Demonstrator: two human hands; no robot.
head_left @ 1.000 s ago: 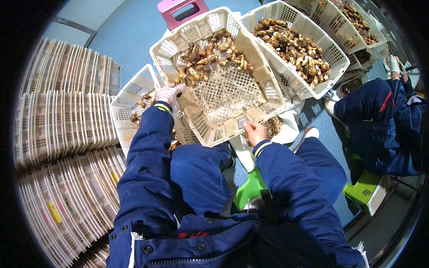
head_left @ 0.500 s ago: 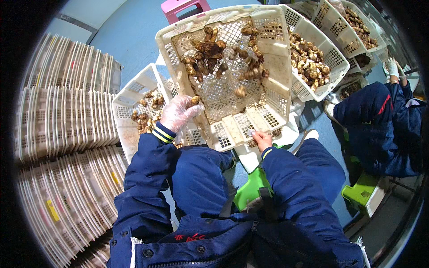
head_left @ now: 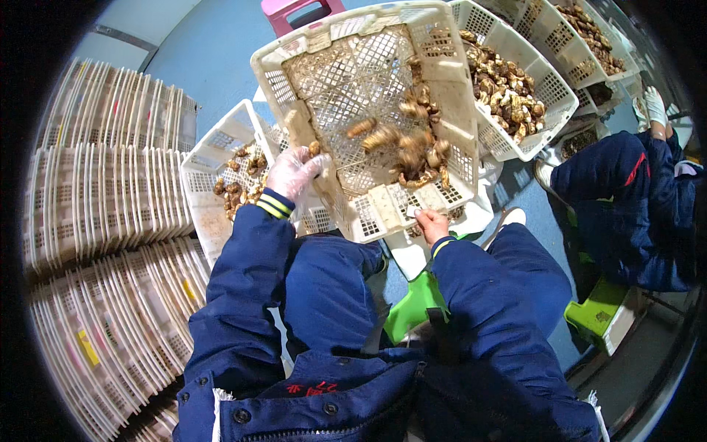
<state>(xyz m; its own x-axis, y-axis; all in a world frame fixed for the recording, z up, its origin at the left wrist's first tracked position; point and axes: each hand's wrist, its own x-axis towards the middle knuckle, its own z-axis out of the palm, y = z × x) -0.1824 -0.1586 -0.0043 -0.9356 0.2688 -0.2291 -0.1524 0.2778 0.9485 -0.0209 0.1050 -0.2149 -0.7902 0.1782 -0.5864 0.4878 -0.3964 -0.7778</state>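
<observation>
A large white plastic crate [head_left: 298, 121], stained with brown soil, sits tilted in front of me. Brown mushrooms [head_left: 412, 151] with thick stems lie toward its near right part, several of them blurred by motion. My left hand [head_left: 289, 179], in a clear plastic glove, is closed around a small brown mushroom [head_left: 314, 149] at the crate's left wall; whether it also grips the wall I cannot tell. My bare right hand [head_left: 434, 225] is at the near rim, thumb and fingers closed on a small pale piece [head_left: 412, 211] too small to name.
A white crate [head_left: 210, 199] with some mushrooms stands at left, beside tall stacks of nested crates [head_left: 110, 199]. Fuller mushroom crates [head_left: 549, 99] stand at right. A pink stool [head_left: 294, 13] is behind, a green stool [head_left: 600, 313] at right. A co-worker [head_left: 611, 206] sits at far right.
The mushrooms in the large crate have slid and tumbled from its far left toward its near right. The crate has shifted slightly left and away. Both hands have barely moved.
</observation>
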